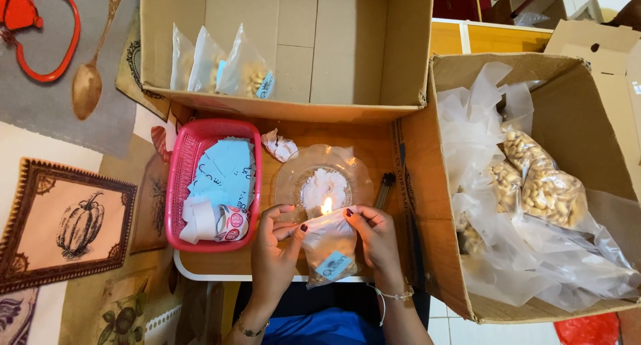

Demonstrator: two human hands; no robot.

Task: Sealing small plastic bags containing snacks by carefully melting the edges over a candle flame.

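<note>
Head view, looking down on a small wooden counter [374,148].

Both hands hold one small clear plastic packet [328,248] at the near edge of the counter, over the person's lap. Left hand [274,251] pinches the packet's upper left edge between thumb and fingers; right hand [375,241] pinches the upper right edge, fingers closed narrow on the film. Fingernails are dark red. The packet hangs upright, contents pale and settled low, with a light blue label [332,265] tucked inside near the bottom. Its top edge sits just at a small flame [326,205].

The flame stands in a clear glass dish [287,178] with a wavy rim, directly beyond the packet. White wax or candle residue [322,185] fills the dish centre. A crumpled bit of white paper [279,145] lies just behind the dish. A dark lighter-like stick [384,188] lies to the right of the dish; its kind is uncertain.

Left of the dish: a pink plastic basket [179,185] holding light blue paper labels [227,164] and a roll of round stickers [230,223].

Far side: an open cardboard box [347,51] with three filled clear packets [220,68] standing in its left corner.

Right side: a larger cardboard box [427,205] lined with loose clear plastic, holding bulk bags of cashew nuts [547,191].

A thin bracelet shows on each wrist.
</note>
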